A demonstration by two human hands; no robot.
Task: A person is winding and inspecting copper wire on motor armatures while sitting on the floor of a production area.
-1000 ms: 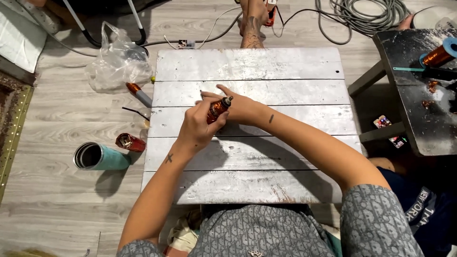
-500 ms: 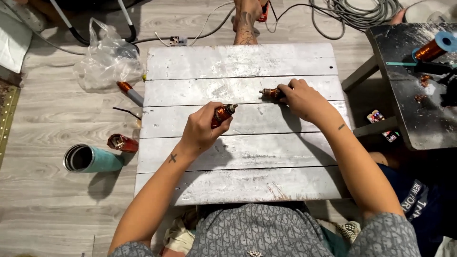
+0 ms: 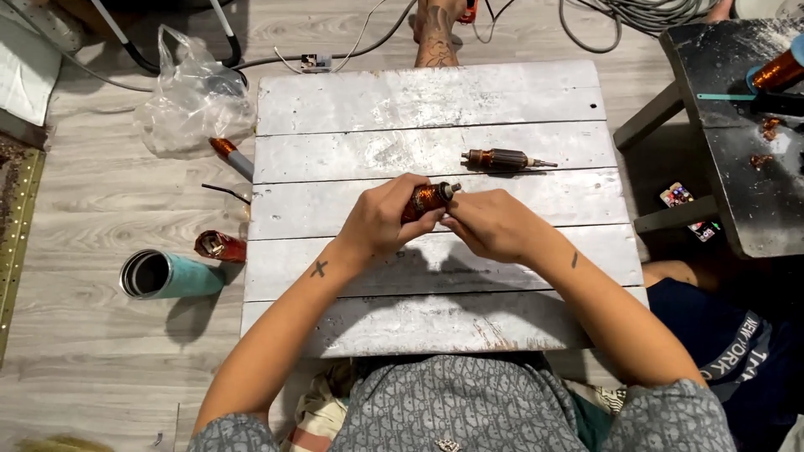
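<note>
While a copper-wound armature (image 3: 425, 199) is gripped in the closed left hand (image 3: 381, 222), its shaft end is pinched by the right hand (image 3: 494, 224); beyond it on the surface (image 3: 419, 100), a second armature (image 3: 499, 158) lies untouched.

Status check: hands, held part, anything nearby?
Left hand and right hand both grip copper-wound armature. Second armature lies apart on white plank table.

left hand (image 3: 381, 219) curled closed, right hand (image 3: 490, 222) pinching beside it, forearms converging
</note>
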